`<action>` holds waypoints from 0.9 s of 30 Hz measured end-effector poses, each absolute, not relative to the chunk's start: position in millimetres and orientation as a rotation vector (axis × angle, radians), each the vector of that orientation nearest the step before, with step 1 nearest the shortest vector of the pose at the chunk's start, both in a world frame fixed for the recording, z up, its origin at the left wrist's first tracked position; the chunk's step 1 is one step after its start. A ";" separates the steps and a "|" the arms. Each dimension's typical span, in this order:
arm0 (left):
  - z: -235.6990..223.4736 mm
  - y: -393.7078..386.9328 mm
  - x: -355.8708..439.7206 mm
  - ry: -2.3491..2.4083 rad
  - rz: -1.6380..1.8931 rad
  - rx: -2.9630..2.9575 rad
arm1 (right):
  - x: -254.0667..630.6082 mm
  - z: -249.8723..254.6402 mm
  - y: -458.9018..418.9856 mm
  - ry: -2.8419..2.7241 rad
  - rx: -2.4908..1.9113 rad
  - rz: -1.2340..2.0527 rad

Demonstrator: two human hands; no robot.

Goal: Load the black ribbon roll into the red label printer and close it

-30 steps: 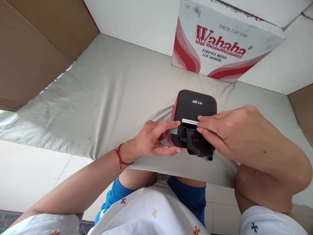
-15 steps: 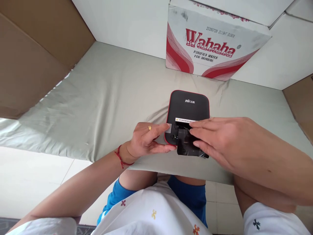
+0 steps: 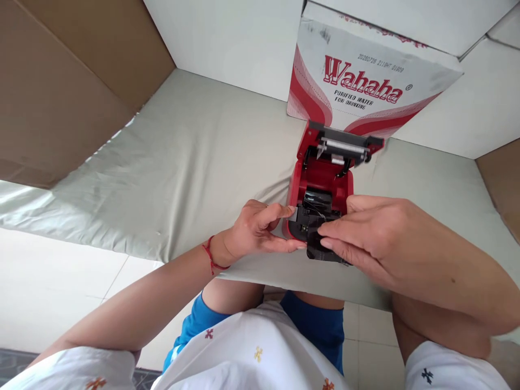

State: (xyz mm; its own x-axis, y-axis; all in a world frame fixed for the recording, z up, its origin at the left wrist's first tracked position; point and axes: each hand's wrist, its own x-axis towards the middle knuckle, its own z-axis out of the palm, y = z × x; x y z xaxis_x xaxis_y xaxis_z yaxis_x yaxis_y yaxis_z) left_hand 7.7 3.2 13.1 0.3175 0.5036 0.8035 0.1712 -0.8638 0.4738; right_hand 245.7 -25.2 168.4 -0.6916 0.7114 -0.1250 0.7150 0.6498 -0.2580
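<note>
A small red and black label printer (image 3: pixel 295 189) stands near the front edge of the cloth-covered surface, its lid (image 3: pixel 341 142) raised and tilted back. A shiny black roll (image 3: pixel 318 199) sits inside the red compartment. From the front hangs a glossy black strip of film (image 3: pixel 319 250). My left hand (image 3: pixel 264 227) grips the printer's front left corner, thumb on a grey tab and a finger along the front. With fingertips together on the black film, my right hand (image 3: pixel 365 233) covers the printer's front right corner.
Behind the printer, close to its raised lid, stands a white and red water carton (image 3: pixel 365 81). Brown cardboard (image 3: pixel 81 81) rises at the left, and more cardboard (image 3: pixel 501 168) shows at the right. The grey-green cloth (image 3: pixel 211 151) has folds beside the printer.
The printer's lid has swung up and back, exposing the red inside and the black roll. My right fingers have drawn in lower on the film. The left hand keeps its grip.
</note>
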 end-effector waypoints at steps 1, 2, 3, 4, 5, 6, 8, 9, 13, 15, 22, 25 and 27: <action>11.3 3.6 8.6 0.601 1.561 2.270 | 243.4 169.0 -20.2 2.846 1.245 -0.482; 9.2 3.9 9.4 0.599 1.559 2.260 | 241.3 168.8 -13.8 2.840 1.272 -0.514; 7.1 4.2 9.9 0.594 1.561 2.259 | 239.5 167.7 -6.4 2.826 1.326 -0.542; 5.0 4.5 10.1 0.590 1.565 2.269 | 237.9 165.6 1.6 2.793 1.405 -0.548; 3.1 5.0 10.0 0.587 1.570 2.288 | 236.6 162.5 9.7 2.745 1.495 -0.533; 1.6 5.4 9.7 0.586 1.575 2.309 | 235.5 158.7 17.3 2.693 1.583 -0.496; -0.4 6.4 8.6 0.591 1.589 2.342 | 233.8 150.0 29.3 2.602 1.693 -0.403; -0.7 6.8 8.1 0.596 1.594 2.354 | 233.1 145.8 33.2 2.570 1.693 -0.364; 1.1 7.5 6.6 0.593 1.580 2.392 | 230.3 136.0 37.2 2.468 1.492 -0.209; 2.4 7.8 6.6 0.583 1.568 2.393 | 229.0 135.1 36.9 2.421 1.426 -0.153; 3.6 8.9 8.2 0.599 1.569 2.393 | 230.0 138.4 38.2 2.396 1.459 -0.232; 3.4 9.0 8.4 0.592 1.585 2.388 | 234.6 149.7 30.3 2.474 1.500 -0.404; 3.5 8.9 8.2 0.590 1.586 2.381 | 242.0 161.7 22.1 2.550 1.564 -0.451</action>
State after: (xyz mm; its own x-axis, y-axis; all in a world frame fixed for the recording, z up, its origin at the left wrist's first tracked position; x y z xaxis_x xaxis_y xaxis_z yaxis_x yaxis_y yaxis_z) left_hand 8.2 8.9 3.5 0.3373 0.4438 0.8302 0.2064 -0.8953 0.3948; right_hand 242.0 22.1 161.7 -0.4605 0.8513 -0.2513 0.8859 0.4231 -0.1903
